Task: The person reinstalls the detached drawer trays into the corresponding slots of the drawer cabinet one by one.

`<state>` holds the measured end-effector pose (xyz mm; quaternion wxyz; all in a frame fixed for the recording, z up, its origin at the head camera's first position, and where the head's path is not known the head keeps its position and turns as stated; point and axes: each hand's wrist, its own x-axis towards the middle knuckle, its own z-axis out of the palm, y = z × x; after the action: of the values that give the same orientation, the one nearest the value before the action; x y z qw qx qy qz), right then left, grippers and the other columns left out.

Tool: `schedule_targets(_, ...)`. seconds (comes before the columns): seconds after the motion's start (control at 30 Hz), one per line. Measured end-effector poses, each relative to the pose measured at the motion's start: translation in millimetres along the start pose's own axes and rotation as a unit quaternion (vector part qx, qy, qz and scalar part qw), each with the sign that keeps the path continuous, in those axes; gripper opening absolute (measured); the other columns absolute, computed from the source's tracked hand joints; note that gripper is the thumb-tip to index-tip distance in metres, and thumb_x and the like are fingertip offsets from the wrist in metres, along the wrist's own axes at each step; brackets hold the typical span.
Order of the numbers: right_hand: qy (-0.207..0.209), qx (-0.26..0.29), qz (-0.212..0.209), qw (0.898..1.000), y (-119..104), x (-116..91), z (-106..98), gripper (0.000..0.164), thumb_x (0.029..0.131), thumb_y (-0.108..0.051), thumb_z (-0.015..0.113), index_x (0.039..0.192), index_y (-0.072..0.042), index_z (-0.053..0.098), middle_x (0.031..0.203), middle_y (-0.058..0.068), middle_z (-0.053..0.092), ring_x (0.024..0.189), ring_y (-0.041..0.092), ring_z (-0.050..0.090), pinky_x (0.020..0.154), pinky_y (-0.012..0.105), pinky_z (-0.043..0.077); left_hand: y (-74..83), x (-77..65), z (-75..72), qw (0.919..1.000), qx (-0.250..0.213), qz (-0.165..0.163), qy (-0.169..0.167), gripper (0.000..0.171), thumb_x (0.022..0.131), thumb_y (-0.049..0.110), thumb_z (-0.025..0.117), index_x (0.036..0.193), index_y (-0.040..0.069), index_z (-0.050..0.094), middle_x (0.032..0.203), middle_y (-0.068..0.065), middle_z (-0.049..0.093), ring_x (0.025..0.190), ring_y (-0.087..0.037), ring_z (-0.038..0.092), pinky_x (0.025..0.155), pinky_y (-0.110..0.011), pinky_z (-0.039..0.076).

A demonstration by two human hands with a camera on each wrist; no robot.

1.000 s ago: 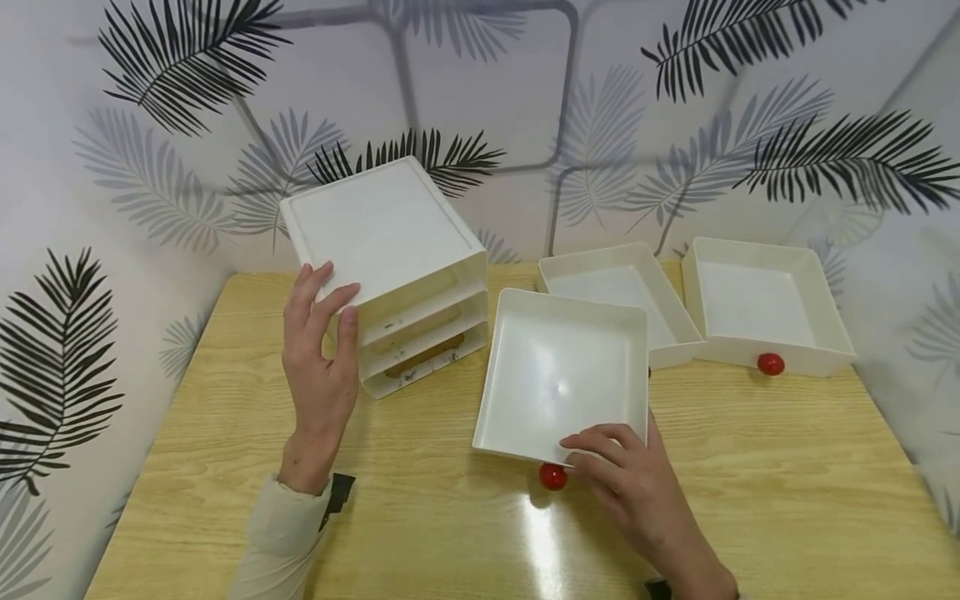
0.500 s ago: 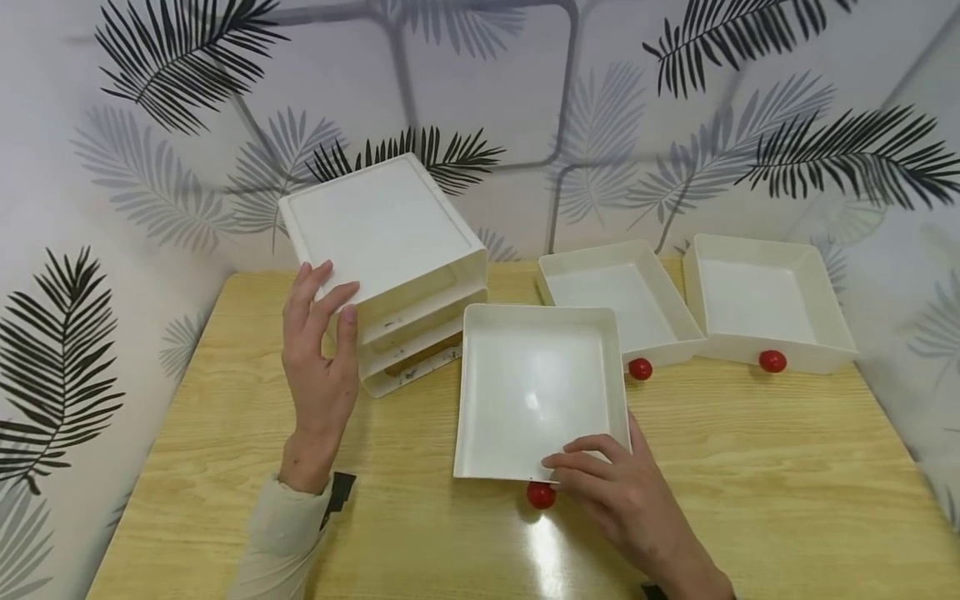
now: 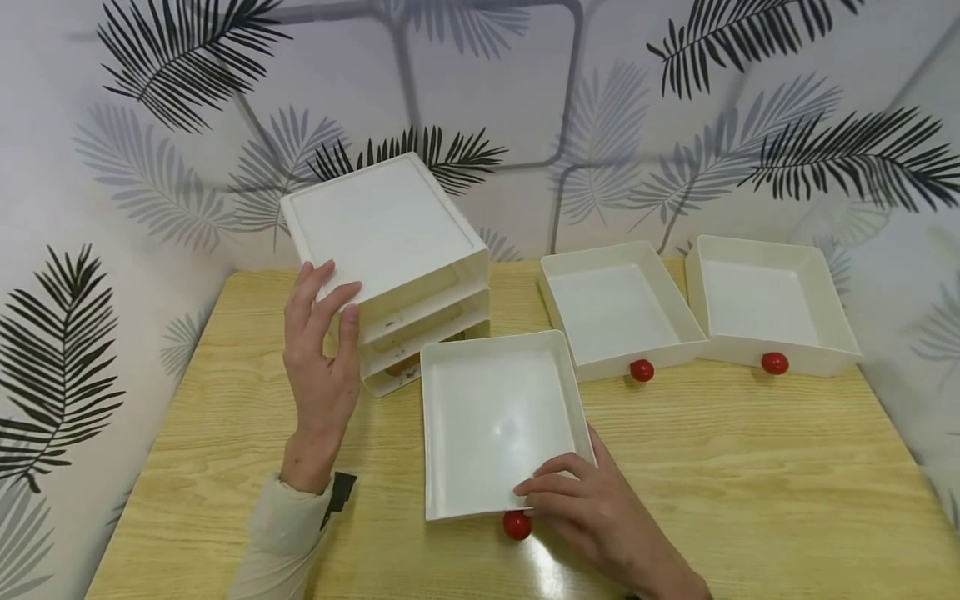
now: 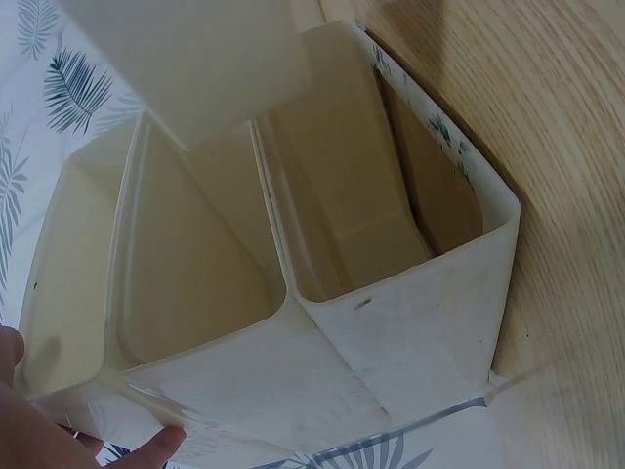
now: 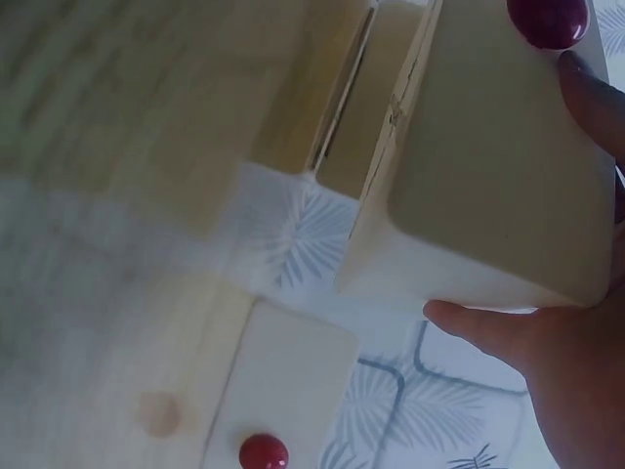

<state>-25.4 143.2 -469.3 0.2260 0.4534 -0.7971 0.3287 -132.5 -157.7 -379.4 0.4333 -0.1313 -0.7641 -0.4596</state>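
A white three-slot cabinet (image 3: 386, 233) stands angled at the back left, its open slots facing front right. My left hand (image 3: 322, 358) rests on the cabinet's left side and top edge, fingers over the top, thumb by the front corner. My right hand (image 3: 588, 517) grips a white drawer (image 3: 495, 417) at its front right corner, fingers over the rim. That drawer is raised in front of the cabinet and hides part of the lowest slot; its red round knob (image 3: 517, 525) faces me. In the left wrist view, the cabinet's slots (image 4: 195, 264) hold no drawers.
Two more white drawers, the middle drawer (image 3: 615, 308) and the right drawer (image 3: 765, 300), sit side by side at the back right, red knobs toward me. Beneath everything is a wood-grain table (image 3: 750, 475). A leaf-patterned wall covering (image 3: 480, 100) rises behind.
My right hand has moved the drawer left and toward me, in front of the cabinet's slots, uncovering the middle drawer and its knob. The left hand and cabinet stay still.
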Motion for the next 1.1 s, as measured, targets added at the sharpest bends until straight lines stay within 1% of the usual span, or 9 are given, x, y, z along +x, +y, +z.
schedule_targets(0.13, -0.014, 0.01, 0.006, 1.0, -1, -1, 8, 0.009, 0.093, -0.02, 0.068, 0.098, -0.023, 0.075, 0.107, -0.014, 0.074, 0.101, 0.009, 0.063, 0.123, 0.06, 0.012, 2.1, 0.3, -0.7, 1.0, 0.002, 0.002, -0.003, 0.017, 0.093, -0.007, 0.059, 0.106, -0.007, 0.07, 0.134, -0.029, 0.057, 0.141, -0.045, 0.041, 0.124, -0.044, 0.03)
schedule_targets(0.27, -0.034, 0.024, 0.02, 0.999, -3, 0, 14, 0.013, 0.087, -0.018, 0.074, 0.1, -0.024, 0.075, 0.108, -0.016, 0.073, 0.101, 0.007, 0.063, 0.125, 0.059, 0.011, 1.3, -0.7, -1.0, 1.0, -0.001, 0.0, 0.0, 0.017, 0.093, -0.007, 0.059, 0.106, -0.007, 0.07, 0.134, -0.029, 0.057, 0.141, -0.045, 0.04, 0.124, -0.044, 0.03)
schedule_targets(0.5, -0.074, 0.03, 0.049, 0.996, -6, 3, 17, 0.015, 0.087, -0.02, 0.074, 0.101, -0.026, 0.075, 0.108, -0.019, 0.073, 0.102, 0.004, 0.062, 0.123, 0.062, 0.013, 3.0, -0.6, -0.5, 1.0, -0.001, -0.002, 0.0, 0.018, 0.093, -0.006, 0.059, 0.107, -0.007, 0.07, 0.134, -0.028, 0.057, 0.142, -0.044, 0.041, 0.124, -0.043, 0.03)
schedule_targets(0.63, -0.09, 0.023, 0.058, 0.994, -6, 4, 18, 0.015, 0.087, -0.022, 0.073, 0.101, -0.027, 0.075, 0.107, -0.019, 0.073, 0.103, 0.004, 0.062, 0.121, 0.064, 0.016, 0.6, -1.5, 0.5, 1.0, -0.005, -0.004, 0.003, 0.016, 0.095, -0.001, 0.06, 0.106, -0.005, 0.071, 0.134, -0.026, 0.058, 0.142, -0.042, 0.041, 0.124, -0.042, 0.031)
schedule_targets(0.7, -0.096, 0.022, 0.062, 0.993, -5, 4, 18, 0.015, 0.087, -0.022, 0.074, 0.101, -0.027, 0.075, 0.106, -0.019, 0.073, 0.103, 0.004, 0.062, 0.117, 0.068, 0.02, -0.9, -2.3, 1.1, 0.9999, -0.008, -0.004, 0.004, 0.016, 0.095, 0.002, 0.06, 0.106, -0.005, 0.071, 0.134, -0.025, 0.058, 0.142, -0.041, 0.041, 0.123, -0.042, 0.031)
schedule_targets(0.87, -0.112, 0.019, 0.089, 0.99, -1, 8, 18, 0.016, 0.084, -0.021, 0.077, 0.099, -0.026, 0.076, 0.105, -0.02, 0.074, 0.105, 0.005, 0.063, 0.107, 0.075, 0.03, 1.3, -2.7, 0.3, 1.0, -0.005, -0.006, -0.003, 0.017, 0.094, -0.004, 0.059, 0.107, -0.006, 0.07, 0.135, -0.027, 0.057, 0.143, -0.042, 0.04, 0.124, -0.043, 0.03)
schedule_targets(1.0, -0.122, 0.013, 0.115, 0.986, 3, 10, 16, 0.018, 0.081, -0.02, 0.08, 0.098, -0.025, 0.077, 0.101, -0.02, 0.074, 0.103, 0.005, 0.063, 0.106, 0.073, 0.034, 3.1, -3.2, 0.3, 0.9999, -0.002, -0.008, -0.008, 0.018, 0.093, -0.007, 0.058, 0.107, -0.007, 0.069, 0.135, -0.028, 0.056, 0.142, -0.044, 0.039, 0.124, -0.043, 0.029)
schedule_targets(1.1, -0.129, 0.008, 0.136, 0.982, 4, 10, 15, 0.02, 0.081, -0.021, 0.08, 0.1, -0.024, 0.077, 0.099, -0.019, 0.074, 0.102, 0.006, 0.063, 0.108, 0.071, 0.035, 3.3, -2.5, 0.6, 0.9999, -0.004, -0.007, -0.006, 0.018, 0.093, -0.008, 0.058, 0.107, -0.008, 0.069, 0.135, -0.029, 0.056, 0.142, -0.045, 0.039, 0.124, -0.044, 0.029)
